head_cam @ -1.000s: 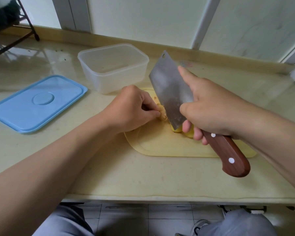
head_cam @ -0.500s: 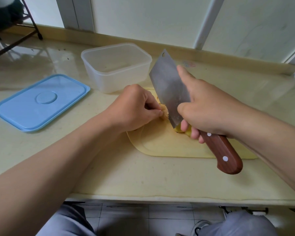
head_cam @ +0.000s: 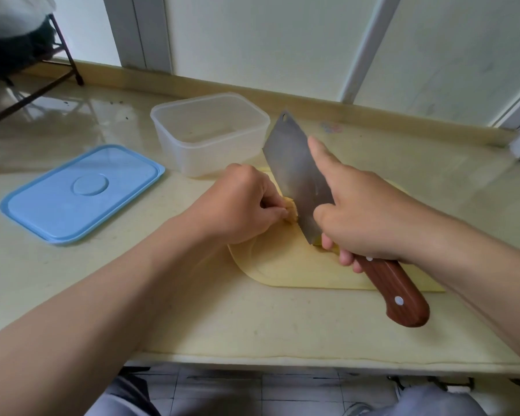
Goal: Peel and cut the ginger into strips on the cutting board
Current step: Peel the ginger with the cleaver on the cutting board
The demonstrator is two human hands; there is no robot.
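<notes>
Ginger (head_cam: 291,212): pale yellow piece on the cutting board (head_cam: 282,268), pinched by the left hand (head_cam: 240,205), hard against the cleaver (head_cam: 294,175).
Lid (head_cam: 81,193), blue: flat on the counter (head_cam: 252,325), well left of that pinch, out of the way.
Container (head_cam: 207,133), clear, uncovered: just behind the left hand, probably waiting for strips.
Left hand: fingers curled in on the ginger, likely to keep their tips clear of the edge.
Cleaver: edge down beside the pinch; mid-slice, by my reading.
Right hand (head_cam: 373,220): wrapped round the wooden handle (head_cam: 403,298), forefinger laid along the blade for steering; yellow bits beneath it.
</notes>
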